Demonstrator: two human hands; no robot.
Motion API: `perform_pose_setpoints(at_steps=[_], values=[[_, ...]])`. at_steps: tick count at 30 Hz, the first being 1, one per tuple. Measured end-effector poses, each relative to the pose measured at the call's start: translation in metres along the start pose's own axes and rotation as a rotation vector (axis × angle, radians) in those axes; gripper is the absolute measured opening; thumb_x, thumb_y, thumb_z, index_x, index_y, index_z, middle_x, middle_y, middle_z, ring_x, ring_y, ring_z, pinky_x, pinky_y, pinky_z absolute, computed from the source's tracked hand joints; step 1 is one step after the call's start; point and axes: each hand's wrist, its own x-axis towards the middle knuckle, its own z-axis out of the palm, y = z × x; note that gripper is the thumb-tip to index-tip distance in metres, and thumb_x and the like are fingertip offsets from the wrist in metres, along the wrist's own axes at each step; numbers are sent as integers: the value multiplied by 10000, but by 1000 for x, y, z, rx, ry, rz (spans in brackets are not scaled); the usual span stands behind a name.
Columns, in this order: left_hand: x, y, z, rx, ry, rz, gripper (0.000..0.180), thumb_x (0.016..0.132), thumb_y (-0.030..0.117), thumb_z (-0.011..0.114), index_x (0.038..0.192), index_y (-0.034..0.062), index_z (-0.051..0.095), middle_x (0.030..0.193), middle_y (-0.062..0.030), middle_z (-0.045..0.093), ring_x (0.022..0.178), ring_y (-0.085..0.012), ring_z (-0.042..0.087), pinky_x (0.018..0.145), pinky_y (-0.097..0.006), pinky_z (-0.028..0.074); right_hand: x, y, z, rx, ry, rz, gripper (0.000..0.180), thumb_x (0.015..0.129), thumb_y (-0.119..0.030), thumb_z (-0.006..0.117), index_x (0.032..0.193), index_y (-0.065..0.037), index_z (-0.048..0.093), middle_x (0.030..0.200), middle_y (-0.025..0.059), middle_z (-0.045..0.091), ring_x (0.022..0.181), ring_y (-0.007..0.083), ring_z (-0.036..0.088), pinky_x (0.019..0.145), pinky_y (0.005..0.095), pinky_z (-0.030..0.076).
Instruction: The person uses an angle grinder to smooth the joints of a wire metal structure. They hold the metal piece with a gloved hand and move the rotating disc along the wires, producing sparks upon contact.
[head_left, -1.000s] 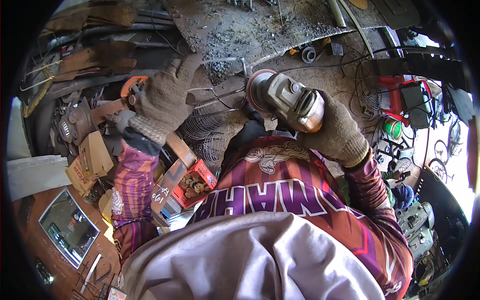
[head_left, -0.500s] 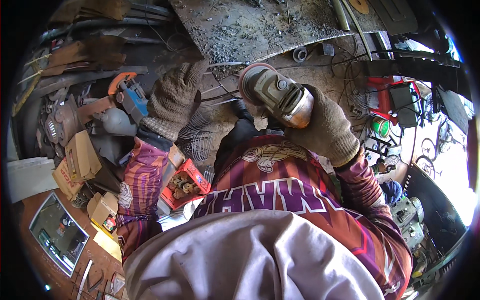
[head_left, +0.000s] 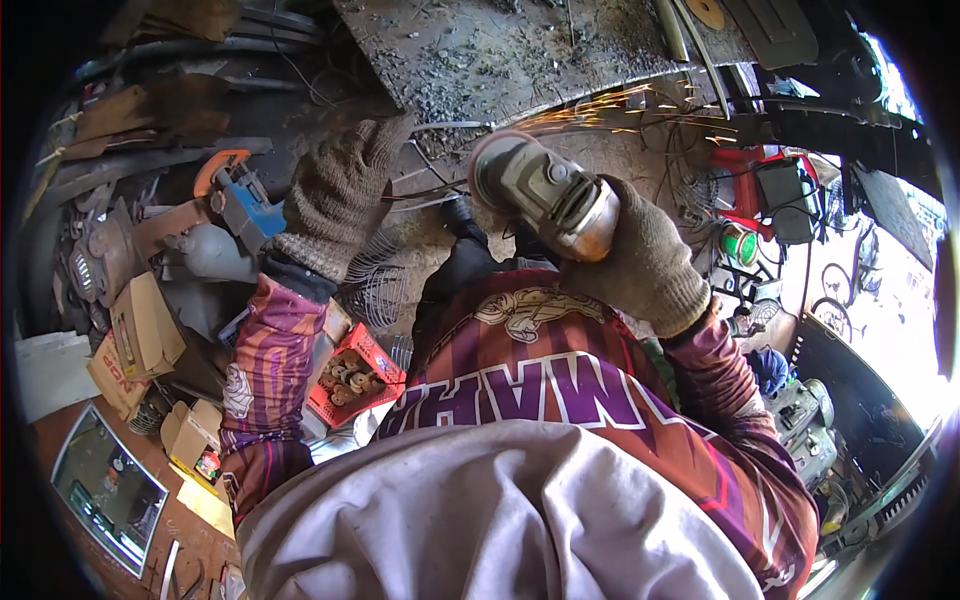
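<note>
My right hand [head_left: 645, 265], in a brown knitted glove, is wrapped round the body of an angle grinder [head_left: 550, 195]. Its round disc [head_left: 490, 168] points to the upper left. Orange sparks [head_left: 600, 108] stream rightward from near the disc. At the left, my gloved left hand [head_left: 345, 195] is closed, its fingertips mostly hidden. A thin, pale metal strip [head_left: 450, 125] runs from it to the disc's upper edge; the glove hides its held end.
Ahead stands a worktable [head_left: 450, 50] strewn with dark grit. To the left are a blue-and-orange tool [head_left: 250, 205], a grey rounded object [head_left: 215, 250] and cardboard boxes [head_left: 150, 325]. A red basket [head_left: 335, 410] holds small round parts. Wire coils [head_left: 375, 290] and cables lie on the floor.
Sparks now fly rightward from the grinder's disc; none showed before. Both hands keep nearly the same pose, and the whole view has shifted slightly.
</note>
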Motion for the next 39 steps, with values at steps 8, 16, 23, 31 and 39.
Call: perform_pose_setpoints(at_steps=[8, 16, 23, 31, 39], values=[[0, -3, -1, -117, -84, -31, 729, 820, 160, 717, 1505, 76, 484, 1372, -222, 593, 1246, -422, 596, 1054, -518, 507, 5, -6, 2, 22, 13, 59, 877, 641, -316, 945, 1388, -69, 557, 1209, 206, 721, 1134, 401, 704, 959, 477, 573], [-9, -13, 13, -69, -4, 51, 724, 819, 152, 711, 1502, 79, 484, 1369, -224, 594, 1235, -425, 598, 1042, -521, 512, 6, -16, -5, 33, -48, 68, 908, 622, -315, 951, 1401, -70, 552, 1220, 194, 719, 1160, 389, 697, 979, 461, 565], [-2, -5, 4, -84, -31, 10, 724, 807, 124, 707, 1497, 89, 490, 1355, -218, 600, 1212, -429, 609, 1019, -525, 521, 6, -9, -4, 25, -53, 85, 861, 648, -304, 931, 1393, -75, 564, 1231, 199, 721, 1160, 391, 701, 968, 467, 569], [2, -2, -6, 3, -31, 23, 734, 829, 119, 705, 1528, 116, 480, 1342, -196, 610, 1184, -403, 624, 981, -510, 534, 1, -4, -2, 6, 3, 54, 823, 677, -329, 928, 1379, -80, 576, 1188, 205, 732, 1125, 395, 711, 943, 475, 577], [13, 12, -41, 150, -86, 80, 703, 893, 91, 620, 1573, 125, 443, 1337, -138, 614, 1190, -339, 620, 970, -465, 533, 3, 10, 0, -2, 37, -54, 819, 670, -322, 930, 1370, -84, 578, 1181, 187, 734, 1116, 388, 716, 940, 463, 581]])
